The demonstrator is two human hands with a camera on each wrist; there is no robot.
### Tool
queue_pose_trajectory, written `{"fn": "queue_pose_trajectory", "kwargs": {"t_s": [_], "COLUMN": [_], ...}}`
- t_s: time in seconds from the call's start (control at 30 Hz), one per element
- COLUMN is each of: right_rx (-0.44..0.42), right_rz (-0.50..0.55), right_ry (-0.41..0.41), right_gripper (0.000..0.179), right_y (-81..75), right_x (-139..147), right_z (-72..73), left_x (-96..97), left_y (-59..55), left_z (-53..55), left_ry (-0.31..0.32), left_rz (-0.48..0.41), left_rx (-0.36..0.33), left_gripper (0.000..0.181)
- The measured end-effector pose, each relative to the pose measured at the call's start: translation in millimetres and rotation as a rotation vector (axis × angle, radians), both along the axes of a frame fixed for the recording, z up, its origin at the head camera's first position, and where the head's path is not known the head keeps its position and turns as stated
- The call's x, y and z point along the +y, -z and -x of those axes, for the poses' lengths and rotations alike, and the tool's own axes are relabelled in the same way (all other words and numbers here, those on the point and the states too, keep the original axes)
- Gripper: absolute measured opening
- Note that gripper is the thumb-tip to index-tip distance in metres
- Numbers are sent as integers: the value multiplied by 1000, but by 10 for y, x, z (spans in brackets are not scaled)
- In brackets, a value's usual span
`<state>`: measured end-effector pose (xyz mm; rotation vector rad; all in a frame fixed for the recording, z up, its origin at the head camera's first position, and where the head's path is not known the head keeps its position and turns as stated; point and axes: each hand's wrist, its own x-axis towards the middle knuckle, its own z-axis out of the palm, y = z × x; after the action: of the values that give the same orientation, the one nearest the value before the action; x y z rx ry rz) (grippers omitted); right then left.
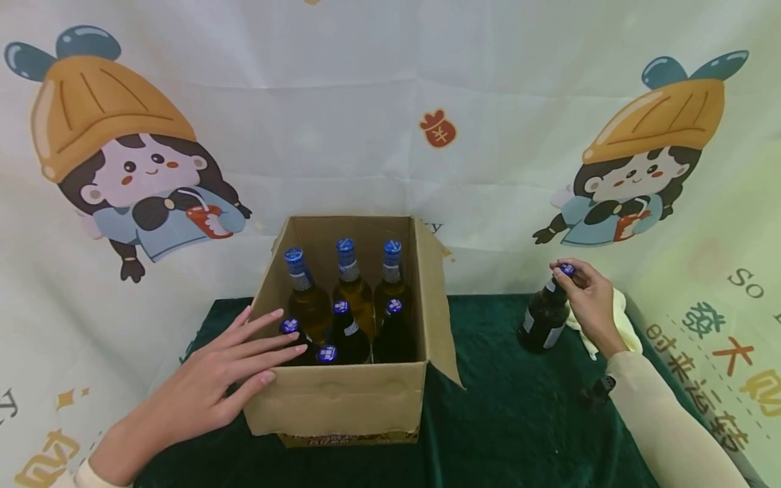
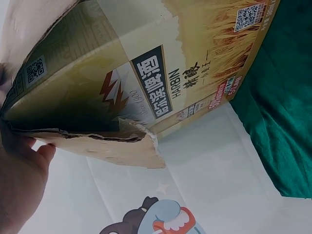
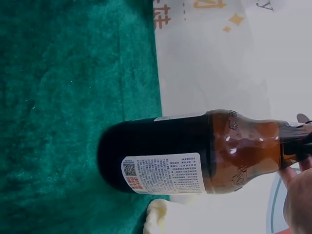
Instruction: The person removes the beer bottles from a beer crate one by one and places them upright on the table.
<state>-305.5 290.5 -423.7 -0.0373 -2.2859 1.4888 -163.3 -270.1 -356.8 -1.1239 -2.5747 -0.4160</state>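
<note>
My right hand (image 1: 590,303) pinches a brown beer bottle (image 1: 542,324) at its blue-capped top. The bottle stands upright on the green cloth at the right, its white back label (image 3: 165,174) showing in the right wrist view. Across the near left corner of a cardboard beer box (image 1: 342,400) lies my left hand (image 1: 228,369), fingers stretched over the rim and thumb at the front flap. Inside the box stand several bottles: clear-shouldered ones with blue foil necks (image 1: 348,268) at the back, dark ones with flat blue caps (image 1: 342,307) nearer me. Their lower parts are hidden by the walls.
A pale yellow cloth (image 1: 621,322) lies behind my right hand. The box's right flap (image 1: 444,325) sticks outward over the green tablecloth (image 1: 488,420). A white printed curtain (image 1: 366,149) hangs behind the table and at both sides.
</note>
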Motion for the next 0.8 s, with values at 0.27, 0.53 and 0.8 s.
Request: {"fn": "queue_pose_trajectory", "kwargs": {"t_s": [0.27,0.53,0.8], "right_rx": [-107,-185,-41], "right_rz": [-22,10,186], "right_ry": [-43,-71,-60], "right_gripper": [49,75,70], "right_y": [-76,-182,-479], "right_x": [53,68,-43], "right_z": [-25,-48,-160], "left_x": [-1,16,7], "left_y": [29,28,20], "left_z": [3,14,-9], "left_ry": [12,13,-11], "left_rz": [-25,-27,-18], "left_rx": [30,29,14], "left_gripper": [57,56,55]}}
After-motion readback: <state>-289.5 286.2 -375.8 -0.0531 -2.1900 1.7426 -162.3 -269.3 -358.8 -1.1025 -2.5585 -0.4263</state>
